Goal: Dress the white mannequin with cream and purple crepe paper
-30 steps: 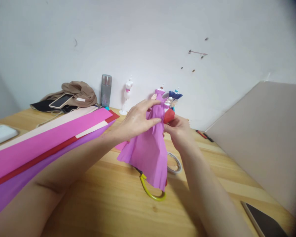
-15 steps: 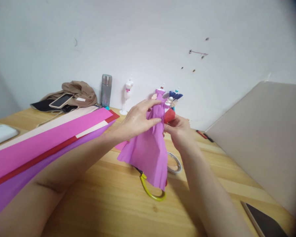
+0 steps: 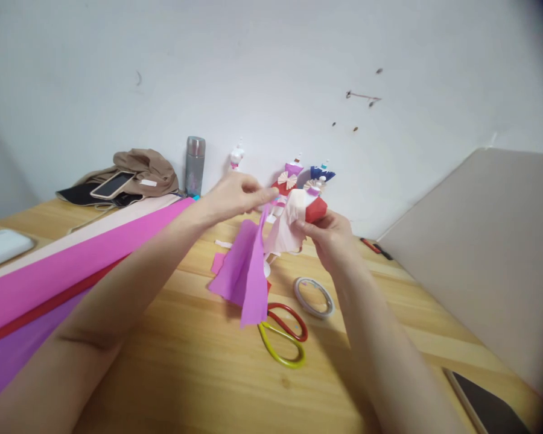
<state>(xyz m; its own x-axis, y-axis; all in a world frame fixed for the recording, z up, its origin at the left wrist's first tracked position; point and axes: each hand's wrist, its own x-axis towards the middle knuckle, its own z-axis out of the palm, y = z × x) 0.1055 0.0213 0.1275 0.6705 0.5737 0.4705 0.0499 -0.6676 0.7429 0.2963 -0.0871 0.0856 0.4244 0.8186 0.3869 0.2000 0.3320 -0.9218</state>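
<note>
My left hand (image 3: pixel 232 194) pinches the top corner of a purple crepe paper piece (image 3: pixel 243 275), which hangs down over the wooden table (image 3: pixel 194 367). My right hand (image 3: pixel 330 238) is closed around a small doll figure wrapped in pale pink paper (image 3: pixel 288 228), with a red paper part (image 3: pixel 317 210) at its top. The purple piece hangs just left of the doll and apart from it. Scissors with red and yellow handles (image 3: pixel 284 337) lie on the table below both hands.
A tape ring (image 3: pixel 314 296) lies right of the scissors. Long pink, red and purple paper rolls (image 3: pixel 63 271) stretch along the left. At the back stand a grey bottle (image 3: pixel 194 158), dressed paper dolls (image 3: pixel 317 176), a brown cloth with a phone (image 3: pixel 112 184). A board (image 3: pixel 489 253) leans at right; a phone (image 3: pixel 484 407) lies front right.
My left hand has pulled the purple paper off the doll to the left and up. The pale pink wrapping and the scissors below have come into view. My right hand stays put.
</note>
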